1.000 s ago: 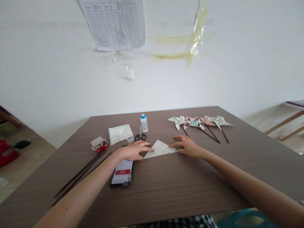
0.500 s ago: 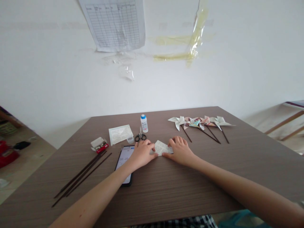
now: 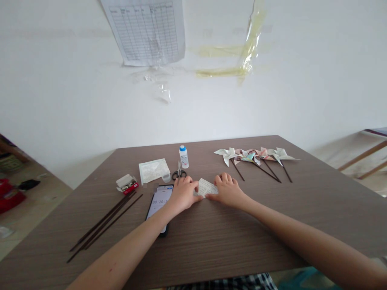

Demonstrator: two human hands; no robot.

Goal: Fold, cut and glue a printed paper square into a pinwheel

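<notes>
A small folded piece of printed paper (image 3: pixel 206 187) lies on the table between my hands. My left hand (image 3: pixel 184 194) is closed on its left side, thumb and fingers at the edge. On the right side my right hand (image 3: pixel 227 187) grips it the same way, thumb along the near edge. Under my left wrist lies a phone (image 3: pixel 157 205) with a timer on its screen. Just beyond my left hand are black-handled scissors (image 3: pixel 179 173) and a white bottle with a blue cap (image 3: pixel 183 157). The paper's outer corners are hidden by my fingers.
Several paper pinwheels on brown sticks (image 3: pixel 255 156) lie at the back right. At the left are loose brown sticks (image 3: pixel 102 225), a small red-and-white box (image 3: pixel 127 184), a clear cup (image 3: pixel 166 177) and a pale paper stack (image 3: pixel 154 170). The table (image 3: pixel 242 249) meets a white wall.
My hands have come slightly closer together along the paper, so a little less of it shows at its right side. Everything else lies as before.
</notes>
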